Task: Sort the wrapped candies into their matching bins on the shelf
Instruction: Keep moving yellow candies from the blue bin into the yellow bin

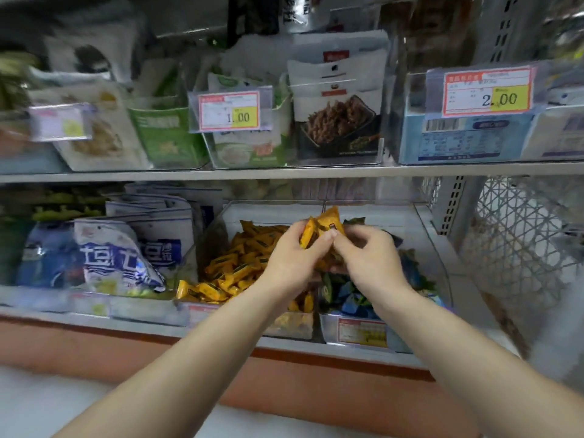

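Observation:
Two clear bins stand side by side on the lower shelf. The left bin is heaped with yellow wrapped candies. The right bin holds blue and dark green wrapped candies. Both my hands hover over the divide between the bins. My left hand grips a small bunch of yellow candies, raised above the heap. My right hand has its fingers curled, and its thumb and forefinger pinch at the same bunch. Candies under my hands are hidden.
Blue and white snack bags fill the bin to the left. The upper shelf carries packets in clear bins with price tags. A white mesh panel stands at the right. An orange-brown base runs under the shelf.

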Available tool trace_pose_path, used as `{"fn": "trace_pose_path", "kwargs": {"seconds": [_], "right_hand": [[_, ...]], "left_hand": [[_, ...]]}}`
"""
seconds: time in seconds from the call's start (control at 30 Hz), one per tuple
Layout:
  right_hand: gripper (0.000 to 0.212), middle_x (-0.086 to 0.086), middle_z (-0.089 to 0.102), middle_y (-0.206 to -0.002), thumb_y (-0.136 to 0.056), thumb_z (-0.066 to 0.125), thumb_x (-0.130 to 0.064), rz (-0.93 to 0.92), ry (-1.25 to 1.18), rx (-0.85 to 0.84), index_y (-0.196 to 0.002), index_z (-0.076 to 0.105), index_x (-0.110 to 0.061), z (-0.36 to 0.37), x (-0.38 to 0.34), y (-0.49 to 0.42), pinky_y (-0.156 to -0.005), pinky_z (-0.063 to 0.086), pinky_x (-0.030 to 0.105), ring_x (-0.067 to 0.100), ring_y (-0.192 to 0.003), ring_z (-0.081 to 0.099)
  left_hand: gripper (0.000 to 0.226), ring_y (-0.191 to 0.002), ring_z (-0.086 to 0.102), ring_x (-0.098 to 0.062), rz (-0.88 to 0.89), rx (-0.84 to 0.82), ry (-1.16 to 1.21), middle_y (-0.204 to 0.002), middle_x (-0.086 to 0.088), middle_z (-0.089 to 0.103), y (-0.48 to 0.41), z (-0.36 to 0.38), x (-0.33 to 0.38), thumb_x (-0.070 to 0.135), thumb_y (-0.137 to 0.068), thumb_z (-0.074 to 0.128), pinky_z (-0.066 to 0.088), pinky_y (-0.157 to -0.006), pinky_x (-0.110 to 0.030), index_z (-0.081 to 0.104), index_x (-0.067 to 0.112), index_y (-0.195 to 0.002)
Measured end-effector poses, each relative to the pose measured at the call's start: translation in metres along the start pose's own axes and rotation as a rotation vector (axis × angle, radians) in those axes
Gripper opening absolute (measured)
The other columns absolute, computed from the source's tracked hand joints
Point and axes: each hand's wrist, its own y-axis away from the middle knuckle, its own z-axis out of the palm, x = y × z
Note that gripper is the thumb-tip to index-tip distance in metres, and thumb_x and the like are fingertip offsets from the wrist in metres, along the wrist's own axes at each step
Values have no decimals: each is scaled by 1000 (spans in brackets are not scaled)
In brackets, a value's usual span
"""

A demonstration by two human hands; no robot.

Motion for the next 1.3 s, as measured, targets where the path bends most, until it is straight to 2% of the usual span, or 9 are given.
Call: {"fn": "trace_pose_path", "kwargs": {"seconds": [0.1, 0.3, 0.37, 0.43, 0.53, 0.77, 0.93, 1.07, 1.3], "right_hand": [[24, -3, 74, -76, -100, 53, -32, -24, 70, -81, -100, 74, -20, 20, -3, -4, -57, 55, 22, 8, -68, 70], [18, -11, 70, -102, -95, 58, -30, -165, 395, -191, -108, 70, -31, 58, -3, -48, -72, 46, 19, 9, -89, 63], [30, -4, 66, -121, -95, 59, -36, -183, 565, -211, -124, 64, -30, 70, 1, -65, -82, 46, 24, 17, -108, 61], [46, 0, 52, -145, -97, 56, -43, -146, 722, -278, -141, 51, -30, 77, 4, -74, -100, 41, 29, 23, -129, 51], [44, 0, 48, -148, -96, 54, -46, -189, 806, -329, -136, 56, -27, 68, 6, -67, -96, 36, 27, 23, -130, 47], [22, -16, 67, -107, -91, 62, -37, -316, 779, -203, -110, 72, -32, -13, 4, -29, -81, 40, 20, 1, -97, 55], [20, -10, 72, -108, -91, 64, -29, -179, 721, -100, -110, 73, -27, -67, 6, -23, -90, 51, 32, 9, -99, 65], [26, -9, 66, -120, -94, 61, -26, -236, 776, -284, -119, 68, -28, -79, 17, -9, -100, 47, 39, 10, -113, 59], [51, -16, 37, -152, -85, 43, -67, -321, 1030, -627, -133, 48, -52, -42, 30, -20, -111, 33, 44, 15, -141, 28]], "left_hand": [[24, -77, 70, -20, -11, 56, -31, -88, -2, 73, -7, -29, -3, 40, -94, 65, 50, -57, -27, 64, 22, -110], [15, -84, 68, -12, 38, 246, -240, -90, 10, 69, -35, -71, -16, 31, -93, 65, 49, -58, -11, 60, 29, -108], [33, -110, 63, -18, 58, 253, -519, -118, 6, 64, -45, -84, -22, 30, -97, 60, 47, -79, -10, 51, 32, -129], [61, -139, 40, -30, -32, 150, -805, -157, -9, 32, -52, -94, -28, 29, -100, 54, 40, -105, -30, 25, 25, -155], [74, -151, 8, -36, -104, 76, -1013, -167, -5, -1, -51, -103, -34, 39, -100, 52, 22, -119, -48, 8, 31, -158], [33, -110, 62, -15, 255, 134, -890, -126, 3, 65, -21, -86, -18, 33, -94, 57, 46, -87, -23, 64, 26, -125], [45, -115, 58, -12, 278, -74, -926, -126, 5, 64, 2, -38, -30, 41, -91, 62, 50, -95, -30, 56, 24, -133], [56, -119, 57, -20, 182, -72, -924, -130, -4, 62, 1, -21, -44, 39, -92, 64, 47, -93, -28, 48, 15, -140], [46, -110, 61, -16, 178, -41, -825, -121, 2, 65, 6, -19, -51, 36, -91, 64, 49, -87, -24, 53, 21, -134]]}}
